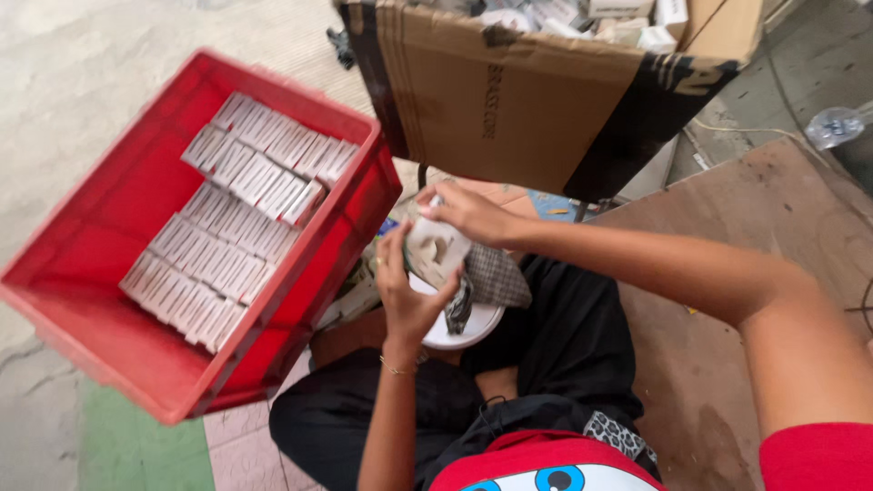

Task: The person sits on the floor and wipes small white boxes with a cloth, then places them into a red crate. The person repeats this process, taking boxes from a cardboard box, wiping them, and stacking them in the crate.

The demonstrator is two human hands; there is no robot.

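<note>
Seated beside a red crate (109, 273) of packed boxes, both the left hand (405, 295) and right hand (464, 211) grip a small white carton (436, 250) over the lap, which could tear if forced.

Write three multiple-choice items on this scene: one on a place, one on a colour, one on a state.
1. Where do the rows of small white boxes lie?
A. in the crate
B. on the person's lap
C. on the brown board

2. What colour is the plastic crate?
A. blue
B. red
C. grey

3. How is the small white part held?
A. lying loose on the floor
B. in the left hand alone
C. between both hands

Answers: 1 A, the rows fill the crate's bottom. 2 B, its walls are red. 3 C, the left hand cups it from below and the right hand grips its top.
</note>
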